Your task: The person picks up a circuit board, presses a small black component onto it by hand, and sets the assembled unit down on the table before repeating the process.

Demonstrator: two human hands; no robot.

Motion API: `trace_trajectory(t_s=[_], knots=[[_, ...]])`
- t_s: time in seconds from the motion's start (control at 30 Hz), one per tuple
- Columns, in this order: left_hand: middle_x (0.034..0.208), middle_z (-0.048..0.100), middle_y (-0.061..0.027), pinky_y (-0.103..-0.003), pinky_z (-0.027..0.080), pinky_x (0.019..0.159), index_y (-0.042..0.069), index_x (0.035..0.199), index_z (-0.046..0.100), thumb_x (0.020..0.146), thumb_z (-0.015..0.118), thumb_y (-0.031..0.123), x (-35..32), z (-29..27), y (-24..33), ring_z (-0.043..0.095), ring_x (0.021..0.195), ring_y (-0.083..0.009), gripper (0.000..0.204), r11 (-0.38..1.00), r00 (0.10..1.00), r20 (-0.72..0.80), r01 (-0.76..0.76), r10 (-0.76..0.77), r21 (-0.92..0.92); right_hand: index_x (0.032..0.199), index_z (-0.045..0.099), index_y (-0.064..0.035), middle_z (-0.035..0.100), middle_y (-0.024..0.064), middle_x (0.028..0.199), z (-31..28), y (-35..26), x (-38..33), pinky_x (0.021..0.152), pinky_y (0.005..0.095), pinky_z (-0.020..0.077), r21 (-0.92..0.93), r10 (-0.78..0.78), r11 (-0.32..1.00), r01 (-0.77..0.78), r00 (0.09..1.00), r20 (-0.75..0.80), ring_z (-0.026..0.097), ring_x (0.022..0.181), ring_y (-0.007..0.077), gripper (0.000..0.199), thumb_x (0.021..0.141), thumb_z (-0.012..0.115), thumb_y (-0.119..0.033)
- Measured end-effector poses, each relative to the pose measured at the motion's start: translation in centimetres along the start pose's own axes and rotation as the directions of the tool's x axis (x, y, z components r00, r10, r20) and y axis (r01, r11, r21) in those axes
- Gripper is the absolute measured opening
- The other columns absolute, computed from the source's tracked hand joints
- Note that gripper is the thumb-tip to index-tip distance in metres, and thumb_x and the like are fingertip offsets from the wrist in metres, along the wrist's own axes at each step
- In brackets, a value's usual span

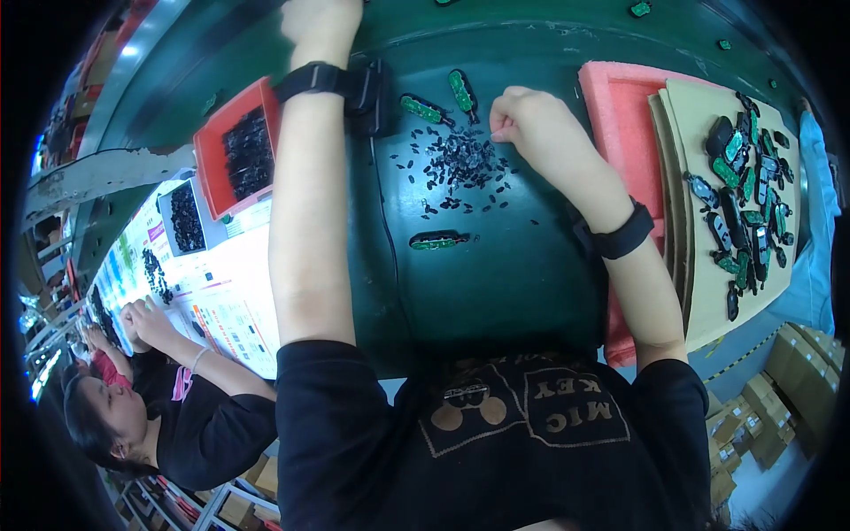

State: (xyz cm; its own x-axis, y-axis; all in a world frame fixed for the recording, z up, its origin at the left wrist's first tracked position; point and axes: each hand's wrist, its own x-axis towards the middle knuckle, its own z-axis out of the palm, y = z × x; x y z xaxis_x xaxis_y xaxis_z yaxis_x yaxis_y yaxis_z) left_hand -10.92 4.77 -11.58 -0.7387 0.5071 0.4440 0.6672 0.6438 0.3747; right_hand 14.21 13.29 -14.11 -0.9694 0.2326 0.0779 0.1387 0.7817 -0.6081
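- We see the right hand (529,119) pinched shut over the pile of small black parts (465,164) on the green tabletop (496,274).
- Whether it holds a part, we cannot tell.
- The left hand (320,22) reaches to the far edge; its grip is cut off.
- A red tray (212,155) of black parts lies left; circuit boards (744,203) lie on cardboard at right.

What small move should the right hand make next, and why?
Probably lift one small black piece out of the pile. The right hand rests at the pile's edge with fingertips pinched, and a green board lies close by on the dark green table.
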Motion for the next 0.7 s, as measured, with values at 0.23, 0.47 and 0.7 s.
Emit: trace_trajectory(t_s=[0.23, 0.47, 0.7], knots=[[0.077, 0.060, -0.0218, -0.043, 0.047, 0.069, 0.001, 0.072, 0.060, 0.075, 0.044, 0.011, 1.5, 3.8, -1.2, 0.058, 0.076, -0.0366, 0.018, 0.967, 0.991, 0.065, 0.095, -0.113, 0.235, 0.076, 0.055, 0.0006, 0.057, 0.0096, 0.071, -1.0, -0.6, -0.5, 0.057, 0.0246, 0.0445, 0.145, 0.158, 0.978, -0.151, 0.987, -0.038, 0.057, 0.062, 0.0146, 0.004, 0.074, 0.057, 0.000], [0.077, 0.061, -0.0176, -0.039, 0.048, 0.068, 0.003, 0.073, 0.063, 0.068, 0.059, 0.018, 2.3, 2.9, 0.1, 0.059, 0.074, -0.0331, 0.016, 0.999, 0.992, 0.126, -0.003, 0.009, -0.049, 0.081, 0.055, 0.0018, 0.060, 0.0072, 0.074, -2.6, 0.3, -0.2, 0.062, 0.0218, 0.0469, 0.764, 0.326, 0.630, -0.141, 0.940, -0.095, 0.058, 0.067, 0.0119, 0.005, 0.080, 0.055, -0.003], [0.072, 0.062, -0.0149, -0.034, 0.048, 0.066, 0.002, 0.073, 0.063, 0.057, 0.071, 0.017, 1.3, 1.1, 0.8, 0.060, 0.070, -0.0289, 0.024, 0.999, 0.900, 0.433, -0.042, 0.043, -0.012, 0.084, 0.056, 0.0023, 0.061, 0.0090, 0.078, -3.7, 1.0, -0.6, 0.066, 0.0216, 0.0483, 0.925, 0.363, 0.377, -0.050, 0.927, -0.098, 0.059, 0.070, 0.0136, 0.007, 0.080, 0.056, -0.003]])
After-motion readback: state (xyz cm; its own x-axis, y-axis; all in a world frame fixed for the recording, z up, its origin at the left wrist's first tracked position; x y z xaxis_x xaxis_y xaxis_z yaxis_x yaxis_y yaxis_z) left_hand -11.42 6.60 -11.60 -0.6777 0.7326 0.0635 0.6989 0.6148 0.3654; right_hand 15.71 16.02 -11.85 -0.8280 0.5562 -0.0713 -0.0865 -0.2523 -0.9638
